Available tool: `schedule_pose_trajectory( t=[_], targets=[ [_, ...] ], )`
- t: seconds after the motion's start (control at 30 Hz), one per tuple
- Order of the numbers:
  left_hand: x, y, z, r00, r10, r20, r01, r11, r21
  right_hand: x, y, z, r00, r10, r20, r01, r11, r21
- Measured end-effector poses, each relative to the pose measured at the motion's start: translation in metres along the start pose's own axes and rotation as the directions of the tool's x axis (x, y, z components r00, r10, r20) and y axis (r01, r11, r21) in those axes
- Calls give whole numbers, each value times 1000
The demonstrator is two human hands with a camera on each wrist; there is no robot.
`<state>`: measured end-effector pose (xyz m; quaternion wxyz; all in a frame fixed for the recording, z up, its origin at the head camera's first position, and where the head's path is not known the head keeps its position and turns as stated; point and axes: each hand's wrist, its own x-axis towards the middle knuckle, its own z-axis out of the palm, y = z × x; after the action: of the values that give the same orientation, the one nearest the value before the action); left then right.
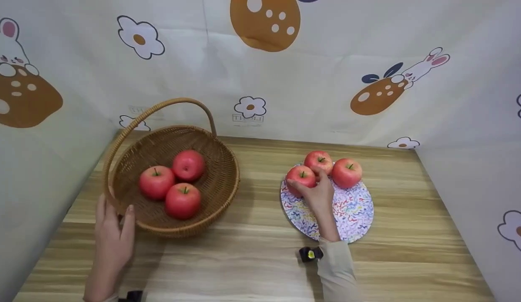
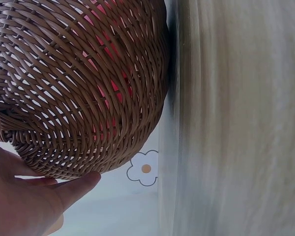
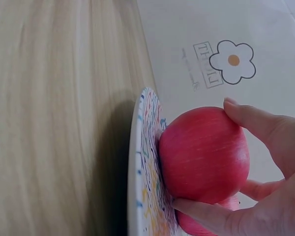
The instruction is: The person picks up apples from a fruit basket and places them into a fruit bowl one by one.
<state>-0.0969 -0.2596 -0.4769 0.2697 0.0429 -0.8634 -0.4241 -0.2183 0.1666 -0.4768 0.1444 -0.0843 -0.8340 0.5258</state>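
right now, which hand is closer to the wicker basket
Left. The left hand touches the near-left side of the wicker basket; the right hand is off to the right, apart from it, gripping a red apple on the round patterned plate.

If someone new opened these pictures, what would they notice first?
Probably the wicker basket on the left of the table, with its arched handle and three red apples inside. Next, the right hand gripping the leftmost apple of three at the round patterned plate. Cartoon rabbits on the backdrop might also draw attention.
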Motion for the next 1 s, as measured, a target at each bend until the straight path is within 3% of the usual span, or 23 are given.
schedule_pose_trajectory(
  t=[0.43,1.0],
  targets=[
    [1,2,1,1000,-15,-1,15,1000,-4,0,-2,-2,998,9,63,-9,1000,-7],
    [2,8,-3,995,-78,62,79,997,-8,-1,-20,-16,998,10,58,-7,999,-41]
  ],
)
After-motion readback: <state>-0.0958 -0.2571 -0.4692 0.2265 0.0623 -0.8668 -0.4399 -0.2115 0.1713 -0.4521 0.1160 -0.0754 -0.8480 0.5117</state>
